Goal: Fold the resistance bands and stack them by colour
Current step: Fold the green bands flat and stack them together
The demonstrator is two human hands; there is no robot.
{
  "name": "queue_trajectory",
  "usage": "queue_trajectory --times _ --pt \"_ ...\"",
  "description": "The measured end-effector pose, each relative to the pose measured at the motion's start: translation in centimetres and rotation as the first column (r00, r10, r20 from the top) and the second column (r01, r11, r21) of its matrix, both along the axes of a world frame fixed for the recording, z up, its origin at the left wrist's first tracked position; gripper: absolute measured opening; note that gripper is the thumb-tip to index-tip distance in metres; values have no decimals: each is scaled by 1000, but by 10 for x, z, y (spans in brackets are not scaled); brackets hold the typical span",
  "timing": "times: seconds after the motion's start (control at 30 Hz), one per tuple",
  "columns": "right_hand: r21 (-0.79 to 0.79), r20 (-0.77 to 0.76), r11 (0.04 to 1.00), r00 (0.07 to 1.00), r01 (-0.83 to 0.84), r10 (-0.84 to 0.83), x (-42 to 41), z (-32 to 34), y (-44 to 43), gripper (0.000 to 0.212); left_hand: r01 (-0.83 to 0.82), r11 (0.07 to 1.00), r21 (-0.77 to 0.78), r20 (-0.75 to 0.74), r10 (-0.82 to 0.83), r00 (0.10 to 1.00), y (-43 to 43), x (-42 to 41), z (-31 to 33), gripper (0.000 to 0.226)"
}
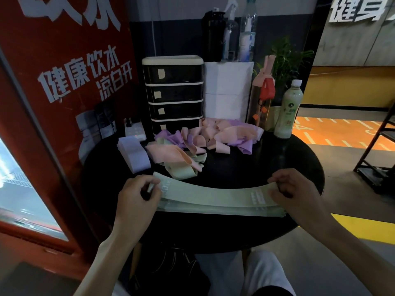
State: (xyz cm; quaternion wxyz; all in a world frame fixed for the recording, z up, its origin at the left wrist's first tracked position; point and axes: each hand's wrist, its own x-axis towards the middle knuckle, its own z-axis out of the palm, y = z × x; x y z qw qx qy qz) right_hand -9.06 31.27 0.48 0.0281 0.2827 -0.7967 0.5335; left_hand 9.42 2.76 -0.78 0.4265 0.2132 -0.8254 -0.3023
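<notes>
We pinch a green band [213,194] at both ends, left hand [139,195] curled on one, right hand [299,189] on the other. We hold it taut so it lies square on the green stack [213,210] at six o'clock on the worktop [235,167]. The unsorted pile [230,135] sits at twelve o'clock, within reach.

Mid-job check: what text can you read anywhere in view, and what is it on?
"健康饮水" and "凉白开": red panel, left.
"健身": white wall sign, top right, cut off by the frame.
Top green band, pinched by the left hand and right hand: print at both ends too blurred.
Milky bottle label, drawer unit stickers: unreadable.
</notes>
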Motion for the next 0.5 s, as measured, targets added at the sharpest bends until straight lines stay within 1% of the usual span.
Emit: queue_trajectory --times 0.13,0.3,0.43,0.5 --pt "22 -38 1000 999 6 -5 4 0 3 31 35 999 -17 31 -34 999 2 0 0 20" --pt "6 -75 1000 997 29 -29 8 0 2 35 37 996 -76 22 -35 999 2 1 -1 21" --pt "24 -79 999 997 25 -23 10 -1 2 29 46 995 -91 35 -43 998 1 2 -2 20" --pt "36 -105 999 994 26 -22 12 -3 2 28 53 994 -95 48 -48 998 0 2 -4 21"
